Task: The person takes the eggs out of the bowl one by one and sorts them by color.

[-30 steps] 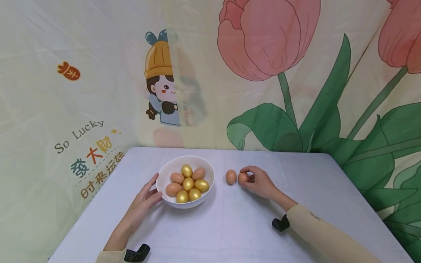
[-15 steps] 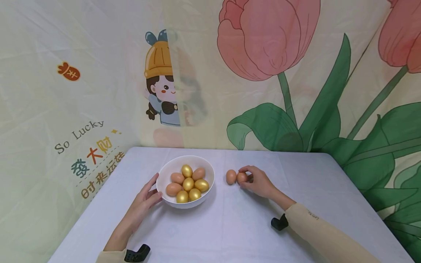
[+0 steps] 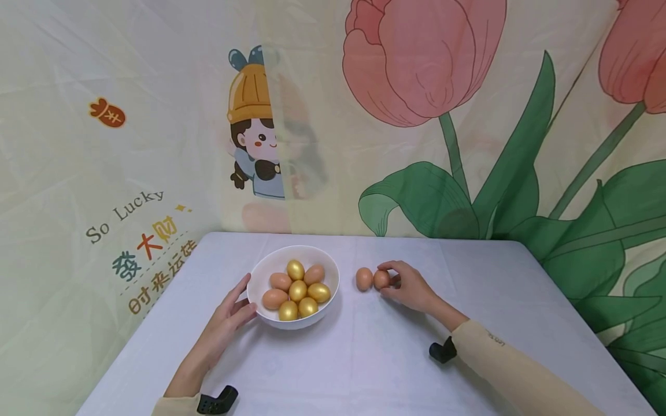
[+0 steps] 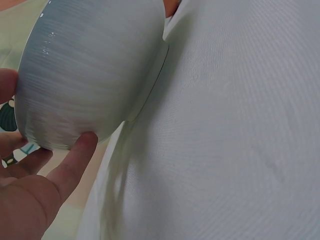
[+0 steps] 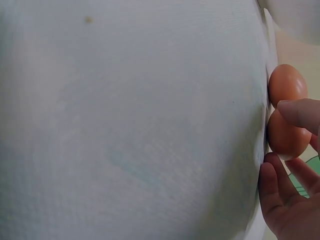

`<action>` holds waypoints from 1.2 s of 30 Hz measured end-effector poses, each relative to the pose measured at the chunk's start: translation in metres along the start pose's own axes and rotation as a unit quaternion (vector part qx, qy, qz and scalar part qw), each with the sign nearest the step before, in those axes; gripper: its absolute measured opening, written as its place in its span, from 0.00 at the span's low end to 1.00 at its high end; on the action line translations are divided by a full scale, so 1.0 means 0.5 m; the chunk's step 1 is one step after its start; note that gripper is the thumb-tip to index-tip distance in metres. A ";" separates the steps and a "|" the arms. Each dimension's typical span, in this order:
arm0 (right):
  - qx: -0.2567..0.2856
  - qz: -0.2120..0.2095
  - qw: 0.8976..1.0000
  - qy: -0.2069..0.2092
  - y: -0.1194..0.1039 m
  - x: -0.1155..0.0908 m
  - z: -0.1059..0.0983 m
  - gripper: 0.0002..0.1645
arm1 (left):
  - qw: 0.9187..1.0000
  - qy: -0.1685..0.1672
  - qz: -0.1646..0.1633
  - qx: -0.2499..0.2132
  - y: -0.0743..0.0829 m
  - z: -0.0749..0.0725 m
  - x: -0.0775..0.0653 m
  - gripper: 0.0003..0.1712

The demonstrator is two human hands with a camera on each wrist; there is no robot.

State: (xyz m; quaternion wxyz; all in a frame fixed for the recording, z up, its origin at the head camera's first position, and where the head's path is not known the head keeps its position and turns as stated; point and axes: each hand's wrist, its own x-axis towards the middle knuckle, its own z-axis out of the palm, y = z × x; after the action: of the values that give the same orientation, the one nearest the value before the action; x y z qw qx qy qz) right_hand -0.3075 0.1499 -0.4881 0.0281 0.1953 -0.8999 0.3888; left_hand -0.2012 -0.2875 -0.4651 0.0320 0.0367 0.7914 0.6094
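Note:
In the head view a white bowl [image 3: 294, 325] contains three brown eggs and several gold eggs. My left hand [image 3: 225, 323] rests against the bowl's left side, thumb and fingers spread along the outer wall. The left wrist view shows a fingertip on the glossy outside of the bowl [image 4: 95, 70]. To the right of the bowl, my right hand [image 3: 412, 289] pinches a brown egg [image 3: 381, 279] between thumb and fingers, low at the tablecloth. Another brown egg [image 3: 364, 279] stands just left of it. From the right wrist, the held egg [image 5: 287, 137] and the other egg [image 5: 288, 84] look almost touching.
A white cloth [image 3: 333, 370] covers the table. Behind it hangs a printed backdrop [image 3: 322, 115] with tulips and a cartoon figure. A black wrist camera [image 3: 443, 351] sits by the right sleeve, and another camera [image 3: 217, 400] by the left one.
My right hand and its egg have shifted slightly left, nearer the other brown egg, and the gap between the eggs has narrowed. The left hand and bowl stay in place.

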 end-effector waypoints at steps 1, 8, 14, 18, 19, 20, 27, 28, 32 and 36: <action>-0.001 0.000 1.000 0.000 0.000 0.000 -0.001 0.35 | 1.000 -0.001 0.001 -0.001 0.000 0.000 0.000 0.43; 0.002 0.004 1.000 -0.001 -0.004 0.000 -0.005 0.33 | 1.000 -0.004 0.006 -0.009 -0.002 -0.001 0.003 0.43; 0.010 0.000 1.000 -0.009 -0.003 0.001 -0.006 0.32 | 1.000 -0.003 0.007 -0.008 -0.002 -0.002 0.003 0.43; 0.012 -0.005 1.000 -0.017 -0.001 0.001 -0.006 0.32 | 1.000 -0.002 0.008 -0.006 -0.003 -0.002 0.003 0.43; 0.013 -0.006 1.000 -0.018 0.000 0.001 -0.006 0.32 | 1.000 -0.002 0.008 -0.006 -0.003 -0.002 0.003 0.43; 0.013 -0.008 1.000 -0.019 0.000 0.002 -0.006 0.32 | 1.000 -0.002 0.008 -0.006 -0.003 -0.002 0.003 0.43; 0.009 -0.025 0.999 -0.023 -0.001 0.003 -0.004 0.33 | 1.000 0.000 0.006 -0.003 -0.003 -0.002 0.004 0.43; 0.009 -0.026 0.999 -0.023 -0.002 0.003 -0.004 0.33 | 1.000 0.000 0.005 -0.003 -0.003 -0.002 0.004 0.43; 0.010 -0.031 0.999 -0.024 -0.004 0.003 -0.002 0.33 | 1.000 0.001 0.000 -0.001 -0.003 -0.002 0.004 0.43; 0.012 -0.028 0.999 -0.026 -0.004 0.003 0.000 0.33 | 1.000 0.001 -0.005 0.002 -0.003 -0.001 0.003 0.43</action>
State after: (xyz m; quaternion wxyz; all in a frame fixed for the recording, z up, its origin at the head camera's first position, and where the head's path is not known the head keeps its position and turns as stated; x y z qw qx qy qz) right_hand -0.3080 0.1481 -0.4864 0.0134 0.2305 -0.8899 0.3933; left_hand -0.2027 -0.2884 -0.4662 0.0344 0.0319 0.7930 0.6074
